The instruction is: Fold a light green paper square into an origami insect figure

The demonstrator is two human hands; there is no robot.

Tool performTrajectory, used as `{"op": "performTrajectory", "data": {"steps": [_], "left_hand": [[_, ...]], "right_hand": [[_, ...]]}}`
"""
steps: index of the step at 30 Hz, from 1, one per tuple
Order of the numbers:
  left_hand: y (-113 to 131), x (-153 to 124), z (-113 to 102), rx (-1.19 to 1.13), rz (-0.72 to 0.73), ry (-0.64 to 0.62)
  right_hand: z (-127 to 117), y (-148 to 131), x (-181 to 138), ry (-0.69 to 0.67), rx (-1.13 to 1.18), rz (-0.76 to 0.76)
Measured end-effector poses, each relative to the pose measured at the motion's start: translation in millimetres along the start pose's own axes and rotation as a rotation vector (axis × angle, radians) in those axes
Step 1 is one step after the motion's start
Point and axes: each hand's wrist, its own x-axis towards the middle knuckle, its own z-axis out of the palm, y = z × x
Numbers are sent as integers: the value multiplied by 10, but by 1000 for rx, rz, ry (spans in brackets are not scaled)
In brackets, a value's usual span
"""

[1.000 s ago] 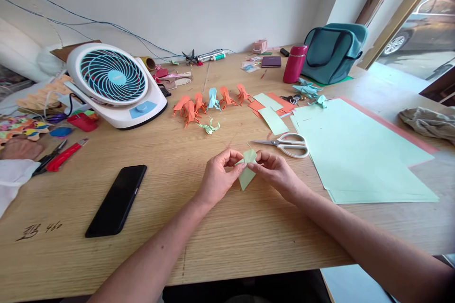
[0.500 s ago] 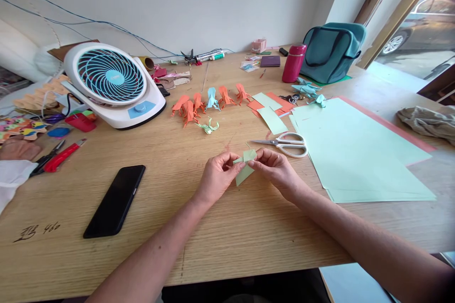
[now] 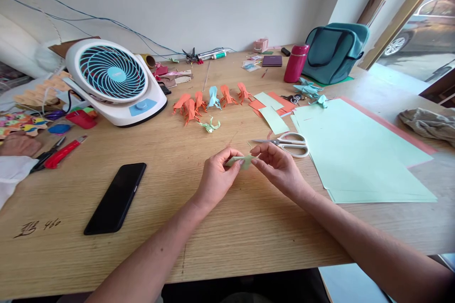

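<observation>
A small piece of folded light green paper is held just above the table between my two hands. My left hand pinches its left part between thumb and fingers. At the right end, my right hand is closed on the paper's edge with thumb and fingertips. The paper shows nearly edge-on, so its folds are hard to make out. Beyond my right hand lie white-handled scissors, blades pointing left. A green folded paper insect sits farther back, in front of several orange paper insects and a blue one.
Green paper sheets cover the right side, with cut strips beside them. A black phone lies left, near a red-handled cutter and another person's hand. A fan, pink bottle and teal bag stand behind.
The green paper has turned from showing its broad face, with a flap hanging down, to nearly edge-on. My hands stay in almost the same place. The view has shifted slightly.
</observation>
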Motion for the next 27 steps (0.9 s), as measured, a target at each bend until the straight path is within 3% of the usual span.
{"op": "performTrajectory", "data": {"steps": [5,11,27], "left_hand": [[43,-52,7,134,103,33],[59,-81,-3,232,216,-20],[14,-68,-4,213,177,22]], "right_hand": [[-13,-12,12,-13,19,17],[-17,-13,-7,31,-21,-51],[-92,-129,-24,11,-330,-312]]}}
